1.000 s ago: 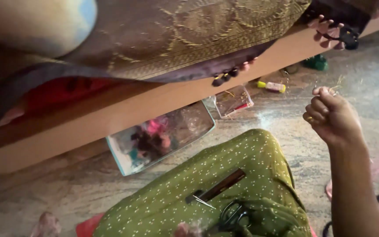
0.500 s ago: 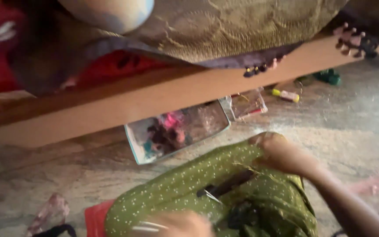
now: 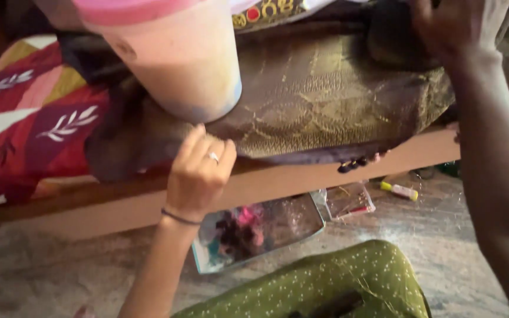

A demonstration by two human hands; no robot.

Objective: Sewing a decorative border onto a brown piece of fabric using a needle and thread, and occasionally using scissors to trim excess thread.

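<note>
1. I see one bed [image 3: 278, 182], its wooden edge running from 9 o'clock to 3 o'clock, with one brown patterned cloth [image 3: 325, 106] draped over it.
2. One pink-lidded plastic tub [image 3: 178, 59] stands at 11 o'clock; I can't see inside it.
3. My right hand [image 3: 452, 26], at 1 o'clock, presses the cloth; its fingers are cut off, so their grip is unclear.
4. My left hand [image 3: 198, 174], fingers curled loosely on the cloth's edge, sits just below the tub.
5. One clear box [image 3: 260, 232] of coloured bits lies on the floor [image 3: 437, 235]; there is bare floor at 4 o'clock.
</note>
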